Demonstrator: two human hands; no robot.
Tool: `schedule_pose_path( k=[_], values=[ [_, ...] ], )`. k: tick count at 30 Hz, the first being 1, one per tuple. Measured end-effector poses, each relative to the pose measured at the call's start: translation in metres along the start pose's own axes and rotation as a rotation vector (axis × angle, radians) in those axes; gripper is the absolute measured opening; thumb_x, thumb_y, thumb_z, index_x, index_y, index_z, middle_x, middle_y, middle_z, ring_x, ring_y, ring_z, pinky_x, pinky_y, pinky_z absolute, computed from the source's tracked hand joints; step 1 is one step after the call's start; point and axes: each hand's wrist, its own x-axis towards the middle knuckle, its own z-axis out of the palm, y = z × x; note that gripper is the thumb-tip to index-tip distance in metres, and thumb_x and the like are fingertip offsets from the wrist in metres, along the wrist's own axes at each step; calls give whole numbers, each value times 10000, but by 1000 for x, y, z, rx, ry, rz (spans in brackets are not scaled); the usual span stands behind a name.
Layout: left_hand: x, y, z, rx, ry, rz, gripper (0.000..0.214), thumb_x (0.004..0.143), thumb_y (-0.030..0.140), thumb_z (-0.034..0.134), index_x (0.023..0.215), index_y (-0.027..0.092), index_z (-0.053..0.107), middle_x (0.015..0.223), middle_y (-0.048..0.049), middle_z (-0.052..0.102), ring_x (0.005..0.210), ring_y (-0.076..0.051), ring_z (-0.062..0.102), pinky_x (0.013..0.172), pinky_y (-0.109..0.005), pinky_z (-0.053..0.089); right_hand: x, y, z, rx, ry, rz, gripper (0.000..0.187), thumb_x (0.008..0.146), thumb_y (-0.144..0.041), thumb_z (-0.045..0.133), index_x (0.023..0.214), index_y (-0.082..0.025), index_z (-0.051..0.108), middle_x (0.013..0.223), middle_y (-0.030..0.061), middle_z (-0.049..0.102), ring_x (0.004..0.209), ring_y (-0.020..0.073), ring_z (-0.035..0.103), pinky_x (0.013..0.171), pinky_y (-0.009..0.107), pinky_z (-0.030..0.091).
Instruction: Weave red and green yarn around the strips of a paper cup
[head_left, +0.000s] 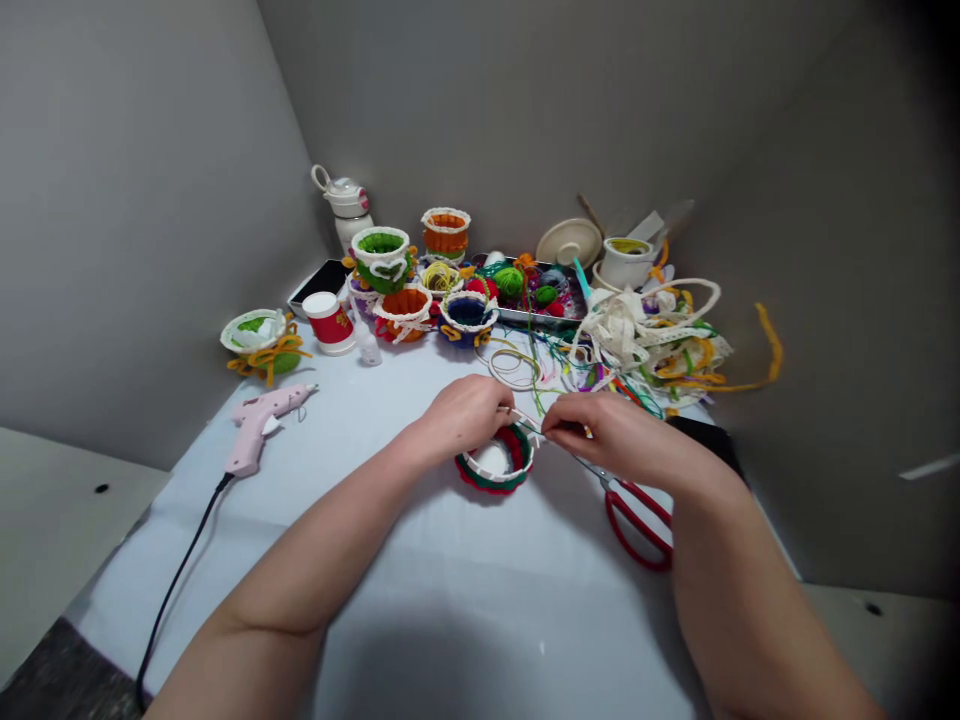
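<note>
A small round basket point(487, 482) with a white frame and red and green yarn woven round it sits at the middle of the table. My left hand point(471, 412) is closed at its far rim, fingertips pinching there. Just right of the basket, my right hand point(592, 425) pinches a thin strand of yarn point(535, 428) that reaches towards the rim. The fingertips partly hide the strand's ends. Red-handled scissors point(637, 525) lie on the table below my right hand, partly covered by my right forearm.
A pink glue gun point(255, 425) with a black cord lies at left. Behind stand several woven baskets point(381, 258), a red-and-white jar point(328, 322), a small bottle point(367, 345) and a tray point(517, 318) of yarn balls. A pile of lace and cords point(645, 335) lies at back right.
</note>
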Motion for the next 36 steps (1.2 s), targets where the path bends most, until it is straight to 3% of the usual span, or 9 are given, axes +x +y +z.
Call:
schedule_pose_path(
  k=[7, 10, 14, 17, 20, 26, 31, 36],
  values=[
    [-4, 0, -2, 71, -56, 42, 196, 825, 215, 556, 881, 198, 743, 875, -56, 745, 813, -205, 635, 659, -290, 399, 10, 4, 11, 4, -129, 45, 202, 846, -191, 504, 819, -195, 705, 763, 28, 690, 670, 133, 555, 615, 247, 338],
    [-8, 2, -8, 81, -105, 38, 213, 807, 213, 580, 958, 196, 730, 931, -59, 739, 873, -215, 641, 700, -292, 428, 16, 2, 17, -24, -121, 55, 194, 828, -171, 488, 754, -184, 667, 694, 24, 646, 611, 124, 497, 573, 249, 299],
    [-8, 5, -9, -42, -60, 69, 240, 800, 233, 610, 1016, 182, 704, 1013, -55, 727, 926, -199, 635, 770, -282, 456, 19, -1, 21, -54, -93, 55, 190, 830, -176, 475, 734, -182, 639, 675, 32, 629, 606, 131, 487, 569, 253, 288],
    [-4, 5, -5, -131, -55, 86, 186, 808, 213, 593, 942, 185, 720, 928, -36, 739, 847, -172, 639, 734, -257, 454, 20, -1, 23, -65, -87, 60, 197, 839, -177, 474, 769, -179, 657, 707, 46, 657, 631, 139, 516, 581, 251, 297],
    [-1, 2, -1, -80, -70, 84, 192, 793, 165, 575, 887, 178, 743, 853, -44, 742, 785, -171, 631, 702, -257, 437, 18, -1, 21, -90, -91, 92, 214, 841, -172, 473, 751, -181, 668, 706, 49, 669, 616, 136, 520, 579, 248, 301],
    [-2, 0, 1, -15, -101, 98, 188, 787, 185, 584, 855, 182, 760, 847, -61, 746, 790, -185, 633, 691, -263, 421, 15, -2, 18, -80, -90, 103, 219, 826, -155, 474, 791, -192, 687, 743, 40, 689, 645, 135, 547, 583, 239, 309],
    [-4, 7, 3, -105, -76, 120, 208, 766, 223, 627, 934, 186, 743, 882, -41, 743, 799, -174, 630, 666, -248, 408, 15, 1, 22, -59, -103, 90, 220, 856, -191, 481, 825, -188, 699, 759, 44, 700, 644, 135, 555, 585, 235, 326],
    [-1, 9, 9, -155, -69, 88, 164, 781, 212, 593, 837, 181, 744, 773, -26, 723, 722, -155, 606, 638, -246, 385, 10, 5, 19, -48, -119, 100, 221, 862, -214, 502, 850, -207, 722, 784, 45, 716, 661, 146, 573, 583, 240, 339]
  ],
)
